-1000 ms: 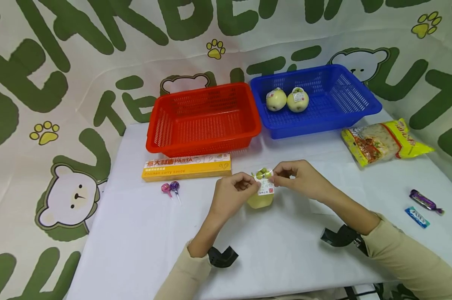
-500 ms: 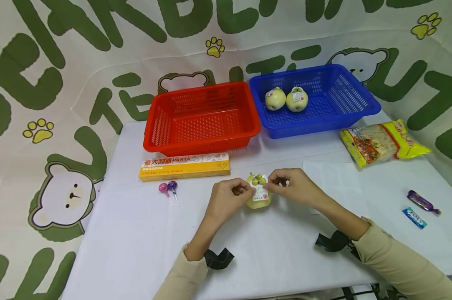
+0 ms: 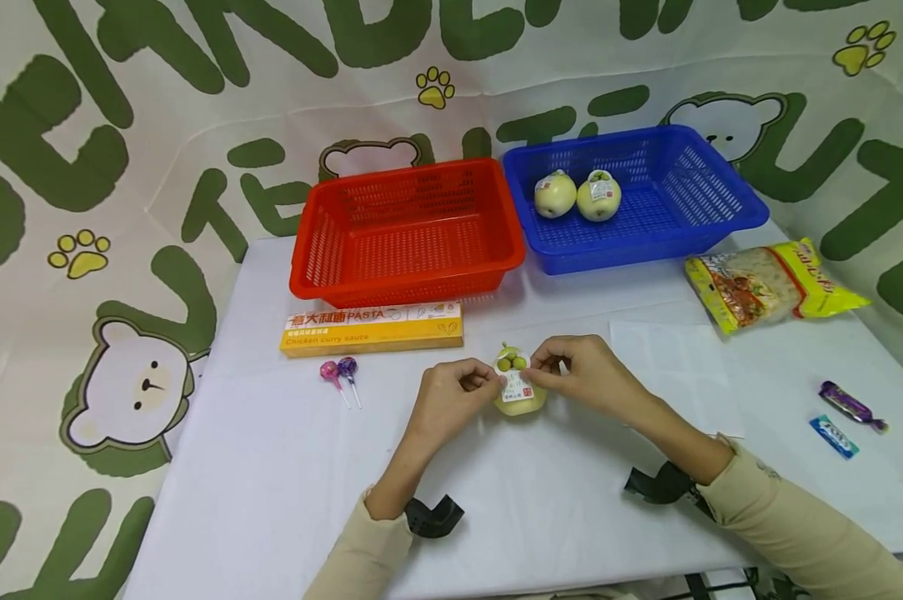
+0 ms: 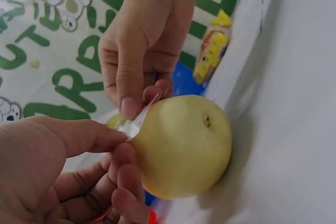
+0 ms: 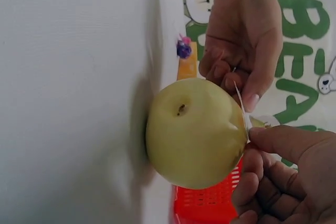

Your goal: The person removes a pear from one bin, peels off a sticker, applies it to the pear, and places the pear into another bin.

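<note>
A round, pale yellow-green apple stands on the white table between my two hands. Over the apple's side facing me lies a white sticker printed with green fruit, an edge of it lifted from the skin in the left wrist view. My left hand pinches the sticker's left edge between thumb and index finger. At the opposite edge, my right hand pinches it the same way. The wrist views show the apple's smooth skin and a small brown hollow. Two similar labelled apples sit in the blue basket.
A red basket stands at the back, behind a pasta box. Two lollipops lie at the left. To the right are a yellow food bag, a purple-wrapped sweet, a blue packet and a pale sheet.
The sticker has come down from above the apple onto its near side, and the apple's top now shows above it. Both hands have moved slightly down with it, still pinching its edges.
</note>
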Motion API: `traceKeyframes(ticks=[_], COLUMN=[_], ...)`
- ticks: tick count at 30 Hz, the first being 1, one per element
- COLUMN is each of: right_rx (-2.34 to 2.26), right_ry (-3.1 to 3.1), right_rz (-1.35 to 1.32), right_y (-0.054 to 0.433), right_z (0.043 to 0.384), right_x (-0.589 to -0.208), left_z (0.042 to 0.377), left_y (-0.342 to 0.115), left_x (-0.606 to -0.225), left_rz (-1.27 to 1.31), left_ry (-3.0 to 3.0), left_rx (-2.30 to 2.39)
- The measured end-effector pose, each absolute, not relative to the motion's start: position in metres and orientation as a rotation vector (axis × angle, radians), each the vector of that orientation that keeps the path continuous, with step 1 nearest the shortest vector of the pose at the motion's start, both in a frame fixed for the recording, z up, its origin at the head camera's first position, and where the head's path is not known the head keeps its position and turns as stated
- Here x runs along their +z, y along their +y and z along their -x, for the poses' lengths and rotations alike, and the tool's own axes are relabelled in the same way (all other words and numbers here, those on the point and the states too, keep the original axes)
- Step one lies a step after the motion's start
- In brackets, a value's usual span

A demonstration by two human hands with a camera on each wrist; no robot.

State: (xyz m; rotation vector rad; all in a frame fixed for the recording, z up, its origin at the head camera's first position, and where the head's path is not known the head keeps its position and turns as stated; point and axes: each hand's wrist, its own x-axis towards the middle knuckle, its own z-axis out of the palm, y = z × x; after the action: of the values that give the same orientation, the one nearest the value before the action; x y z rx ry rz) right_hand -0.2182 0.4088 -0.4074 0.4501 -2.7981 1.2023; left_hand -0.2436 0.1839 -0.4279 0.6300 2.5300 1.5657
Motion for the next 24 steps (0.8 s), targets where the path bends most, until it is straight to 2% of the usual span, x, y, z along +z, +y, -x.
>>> traceKeyframes(ticks=[5, 15, 24], right_rx=[1.155, 1.245, 1.327], right_ry=[-2.747, -2.764, -2.868], right_rz=[-0.473, -0.526, -0.448], right_y=[0.407, 0.411, 0.41], right_z=[0.216, 0.219, 0.224], right_x=[-0.409, -0.419, -0.43], left_z=[0.244, 0.25, 0.264], left_y=[0.184, 0.185, 0.181], left_x=[-0.431, -0.441, -0.449], left_rz=[-0.644, -0.854, -0.611], left_ry=[2.554, 2.441, 2.146], left_rx=[1.565, 1.518, 1.558])
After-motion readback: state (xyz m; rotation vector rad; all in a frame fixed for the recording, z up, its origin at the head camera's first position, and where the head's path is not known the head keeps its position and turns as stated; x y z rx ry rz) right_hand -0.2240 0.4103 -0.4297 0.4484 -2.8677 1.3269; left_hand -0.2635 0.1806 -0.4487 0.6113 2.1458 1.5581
